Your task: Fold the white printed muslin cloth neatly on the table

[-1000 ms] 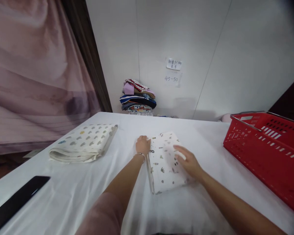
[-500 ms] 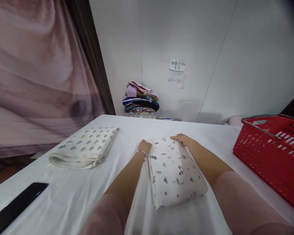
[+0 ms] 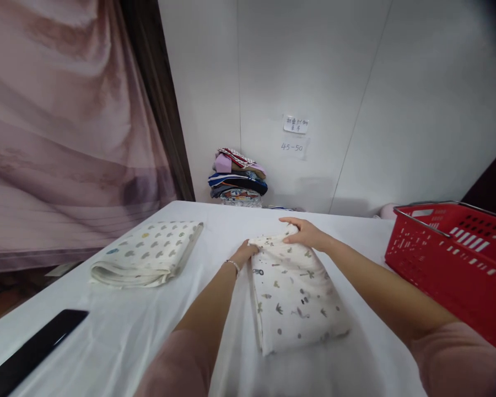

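Note:
A folded white cloth (image 3: 293,298) with small grey and green prints lies on the white-covered table (image 3: 190,342) in front of me. Its far left corner is pinched in my left hand (image 3: 245,252), which wears a bracelet. My right hand (image 3: 306,232) grips the far right corner, thumb on the near side and fingers behind, and the far edge is lifted and bunched there. To the left rests a second folded cloth (image 3: 152,248), cream with grey cloud-like shapes; neither hand touches it.
A red plastic basket (image 3: 442,270) with a metal handle stands at the right. Near the left front lies a black flat device (image 3: 37,347). Stacked folded fabrics (image 3: 237,179) sit beyond the far edge, by a wall with paper signs (image 3: 295,124). A pink curtain (image 3: 66,132) hangs left.
My right hand has shifted its hold at the far right corner, and the far edge of the cloth is now raised and creased. The camera view has tilted slightly.

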Tool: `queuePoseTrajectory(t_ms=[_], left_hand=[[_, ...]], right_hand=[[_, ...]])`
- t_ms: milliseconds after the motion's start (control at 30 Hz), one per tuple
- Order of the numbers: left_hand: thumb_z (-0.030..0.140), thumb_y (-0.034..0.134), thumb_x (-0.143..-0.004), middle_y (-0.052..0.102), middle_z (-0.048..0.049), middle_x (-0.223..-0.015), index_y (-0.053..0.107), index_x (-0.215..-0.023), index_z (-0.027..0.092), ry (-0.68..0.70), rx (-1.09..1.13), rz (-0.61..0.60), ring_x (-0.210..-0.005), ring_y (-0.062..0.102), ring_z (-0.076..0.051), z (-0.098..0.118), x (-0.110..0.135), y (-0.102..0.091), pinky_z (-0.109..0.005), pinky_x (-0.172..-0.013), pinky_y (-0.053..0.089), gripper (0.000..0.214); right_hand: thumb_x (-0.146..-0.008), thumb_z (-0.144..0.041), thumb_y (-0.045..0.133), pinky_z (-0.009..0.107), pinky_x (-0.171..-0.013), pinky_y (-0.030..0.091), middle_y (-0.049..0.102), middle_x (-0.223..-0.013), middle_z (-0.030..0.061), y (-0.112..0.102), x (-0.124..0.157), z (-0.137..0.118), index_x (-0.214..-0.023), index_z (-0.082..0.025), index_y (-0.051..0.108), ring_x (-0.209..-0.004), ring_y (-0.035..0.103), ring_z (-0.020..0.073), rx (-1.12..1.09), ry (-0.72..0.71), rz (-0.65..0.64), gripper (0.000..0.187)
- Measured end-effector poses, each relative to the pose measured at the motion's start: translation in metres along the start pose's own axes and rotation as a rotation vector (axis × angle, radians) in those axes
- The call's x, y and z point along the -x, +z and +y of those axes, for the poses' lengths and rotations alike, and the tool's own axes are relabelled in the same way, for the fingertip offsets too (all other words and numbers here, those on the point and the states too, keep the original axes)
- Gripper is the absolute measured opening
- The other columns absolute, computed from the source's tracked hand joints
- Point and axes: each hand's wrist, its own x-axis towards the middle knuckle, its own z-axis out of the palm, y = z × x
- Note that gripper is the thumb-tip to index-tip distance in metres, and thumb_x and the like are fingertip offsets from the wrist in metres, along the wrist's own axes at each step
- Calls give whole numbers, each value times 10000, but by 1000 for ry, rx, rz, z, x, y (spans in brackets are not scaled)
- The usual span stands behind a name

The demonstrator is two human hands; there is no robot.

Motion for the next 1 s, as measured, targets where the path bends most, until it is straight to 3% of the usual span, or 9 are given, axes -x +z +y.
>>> queuePoseTrajectory(t_ms=[167,333,433,533,667,733,800,867,1000], left_hand=[[231,505,-657,671,-46,-1023,560,-1033,173,-40,280,-136,-880,628,-166,8,21,-16,-272,-730,493,385],[124,528,-581,673,-56,-977,579,-951,157,-9,651,-160,-864,614,-169,22,42,-37,-264,-714,487,376],[61,536,-564,675,-61,-910,586,-887,132,92,646,-72,-802,612,-175,51,46,-55,-298,-714,493,334],[24,558,-573,662,-38,-918,585,-913,132,227,603,51,-807,596,-158,99,39,-83,-313,-770,484,358],[87,637,-629,632,-38,-912,552,-941,116,606,326,313,-842,582,-155,162,37,-125,-336,-788,473,325],[125,656,-657,616,-37,-924,523,-988,119,760,233,380,-884,574,-156,174,50,-138,-335,-810,462,358],[142,653,-673,599,-36,-993,493,-1061,155,851,92,459,-955,552,-167,164,73,-141,-349,-872,437,420],[117,625,-663,563,-43,-1120,476,-1104,207,883,-90,488,-1040,520,-190,133,101,-132,-356,-935,410,474],[96,559,-666,619,-29,-1049,553,-976,259,691,-415,162,-1055,531,-223,35,150,-86,-383,-1007,363,350]], right_hand=[[-590,-284,753,348,-915,439,600,-1156,51,-2,19,-21,-1265,-218,512,-1040,561,231,79,-8,59,720],[-609,-285,739,361,-882,461,607,-1118,66,-19,38,-34,-1278,-209,503,-976,583,226,147,14,167,714],[-616,-304,740,363,-848,481,613,-1078,76,-38,38,-42,-1289,-202,495,-927,600,222,189,-17,208,724],[-631,-331,735,374,-838,486,594,-1092,82,-60,30,-61,-1301,-201,482,-916,598,215,255,-158,278,727],[-663,-324,702,400,-860,461,593,-1062,63,-77,23,-95,-1318,-176,447,-916,577,202,389,-422,456,719],[-695,-291,669,396,-886,439,583,-1089,56,-74,27,-102,-1350,-185,394,-955,556,200,459,-527,512,718],[-722,-247,627,389,-917,414,562,-1135,57,-62,39,-93,-1369,-204,357,-1019,526,208,563,-608,540,703],[-734,-195,582,383,-941,397,544,-1163,72,-42,56,-66,-1373,-208,347,-1077,496,226,703,-660,516,681],[-749,-62,446,394,-890,432,558,-1116,123,16,97,19,-1347,-196,364,-1027,507,259,922,-629,270,618]])
